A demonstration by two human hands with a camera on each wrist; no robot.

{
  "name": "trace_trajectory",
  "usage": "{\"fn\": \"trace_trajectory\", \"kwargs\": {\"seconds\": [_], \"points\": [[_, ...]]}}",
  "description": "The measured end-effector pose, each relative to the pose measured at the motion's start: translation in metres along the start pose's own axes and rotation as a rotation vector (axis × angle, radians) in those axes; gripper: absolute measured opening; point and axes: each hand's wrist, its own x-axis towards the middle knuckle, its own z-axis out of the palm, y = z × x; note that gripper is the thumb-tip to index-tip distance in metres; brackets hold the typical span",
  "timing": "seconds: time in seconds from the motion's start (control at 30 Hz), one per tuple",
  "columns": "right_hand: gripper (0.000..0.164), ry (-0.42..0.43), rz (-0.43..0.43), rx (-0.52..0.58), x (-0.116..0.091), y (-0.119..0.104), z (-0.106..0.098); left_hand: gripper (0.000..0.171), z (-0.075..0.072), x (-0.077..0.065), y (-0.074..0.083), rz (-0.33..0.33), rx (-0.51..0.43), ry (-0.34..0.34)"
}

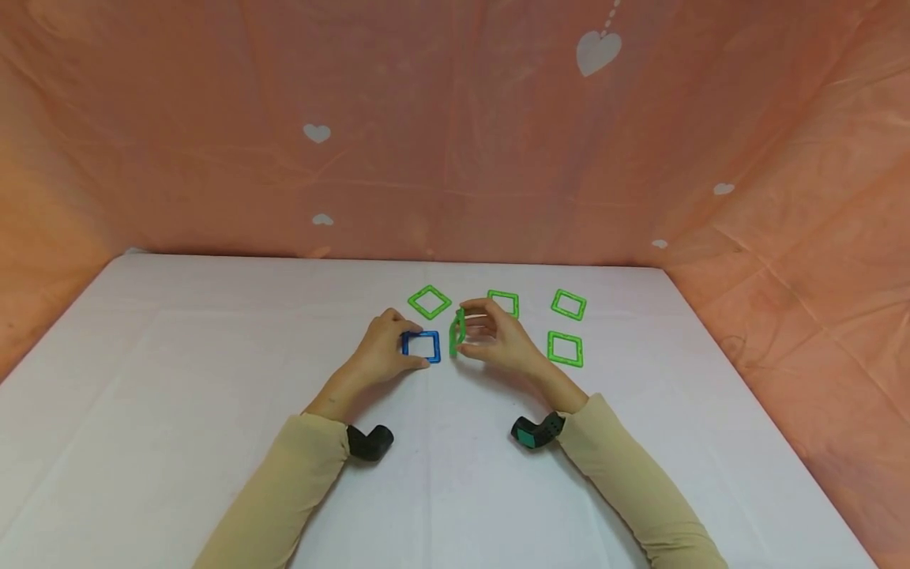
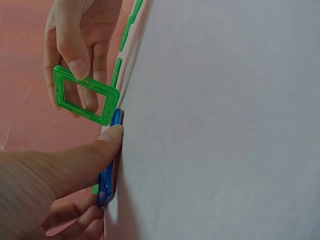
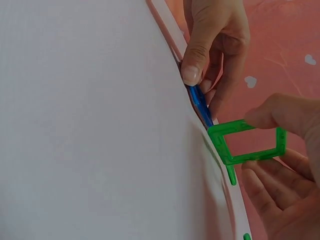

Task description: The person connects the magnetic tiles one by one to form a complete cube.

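A blue square frame tile (image 1: 437, 348) lies flat on the white table, and my left hand (image 1: 385, 348) pinches its left side between thumb and fingers. In the left wrist view the thumb presses on the near edge of the blue tile (image 2: 105, 187). My right hand (image 1: 501, 338) holds a green square frame tile (image 1: 452, 340) upright, thumb on one edge and fingers on the opposite one. Seen from the right wrist, the lower corner of this green tile (image 3: 220, 145) comes right at the end of the blue tile (image 3: 200, 104).
Several more green square tiles lie flat on the table (image 1: 213, 395): one turned like a diamond (image 1: 410, 300), one behind the right hand (image 1: 517, 304), and two at the right (image 1: 584, 310). An orange curtain with hearts (image 1: 455, 142) hangs behind the table's far edge.
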Motion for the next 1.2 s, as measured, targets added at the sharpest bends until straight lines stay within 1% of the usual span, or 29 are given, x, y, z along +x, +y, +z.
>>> {"fn": "trace_trajectory", "kwargs": {"seconds": [0.2, 0.4, 0.67, 0.9, 1.03, 1.2], "points": [[0.062, -0.028, -0.013, 0.044, 0.0018, 0.0001, 0.0028, 0.053, -0.0005, 0.0007, -0.0017, 0.020, -0.003, 0.004], [0.062, -0.042, -0.037, 0.061, 0.0037, 0.0007, 0.0047, 0.053, -0.0015, 0.0004, -0.0014, 0.030, -0.011, 0.007], [0.062, -0.039, 0.000, 0.066, 0.0040, 0.0007, 0.0059, 0.052, -0.0014, 0.0000, -0.0015, 0.029, -0.014, 0.004], [0.062, -0.055, -0.022, 0.062, 0.0048, 0.0009, 0.0059, 0.052, -0.0020, 0.0008, -0.0014, 0.026, -0.021, 0.004], [0.061, -0.069, -0.033, 0.055, 0.0042, -0.0001, 0.0054, 0.051, -0.0023, 0.0010, -0.0016, 0.040, -0.013, 0.007], [0.059, -0.080, 0.003, 0.043, 0.0034, -0.0003, 0.0049, 0.051, -0.0012, 0.0010, -0.0031, 0.049, -0.003, 0.010]]}}
